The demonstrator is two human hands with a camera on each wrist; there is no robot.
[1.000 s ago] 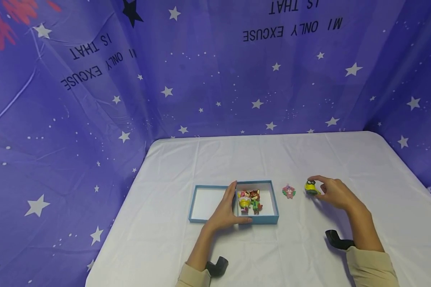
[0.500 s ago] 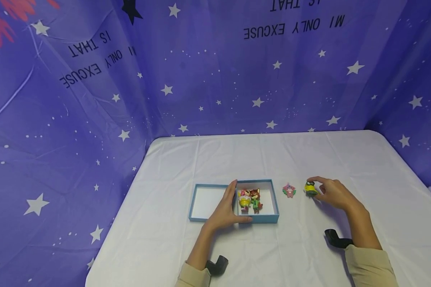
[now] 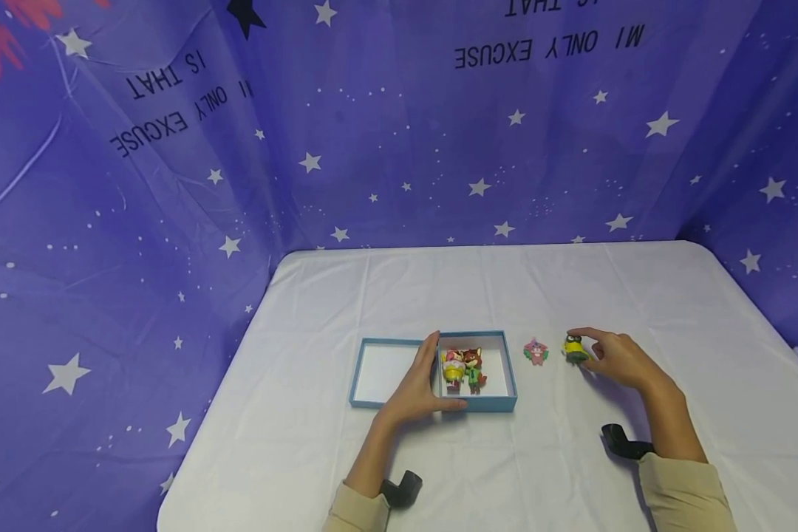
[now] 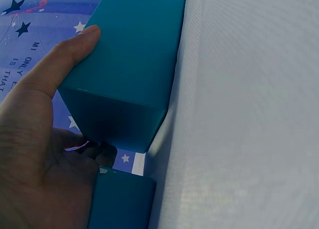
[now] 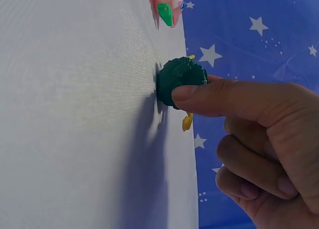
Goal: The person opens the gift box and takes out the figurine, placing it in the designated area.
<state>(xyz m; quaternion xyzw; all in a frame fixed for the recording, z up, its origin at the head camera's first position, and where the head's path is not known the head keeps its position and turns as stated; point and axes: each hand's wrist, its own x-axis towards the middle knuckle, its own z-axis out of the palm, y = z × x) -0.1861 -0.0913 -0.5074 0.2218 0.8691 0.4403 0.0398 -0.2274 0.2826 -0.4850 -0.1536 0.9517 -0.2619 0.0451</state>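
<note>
My left hand (image 3: pixel 408 391) grips the blue box (image 3: pixel 493 405) by its left end, with the thumb (image 4: pixel 82 44) on the front wall and fingers round to the far side. Inside the box lie a pink-haired figurine (image 3: pixel 453 373) in yellow and a fox figurine (image 3: pixel 473 373) in green. Over to the right, my right hand (image 3: pixel 621 360) pinches a yellow-and-green minion figurine (image 3: pixel 575 347) between thumb and index finger, close to the table. Its green underside faces the right wrist camera. The other fingers of that hand are curled in.
A blue-edged lid (image 3: pixel 384 373), white inside, lies left of the box, partly behind my left hand. Between the box and the minion is a small pink figurine (image 3: pixel 536 352) with green parts. White cloth covers the table (image 3: pixel 479 295); a purple star-print curtain (image 3: pixel 406 148) surrounds it.
The head view has tilted slightly. Both hands keep their holds on the box and the minion figurine, with hardly any movement.
</note>
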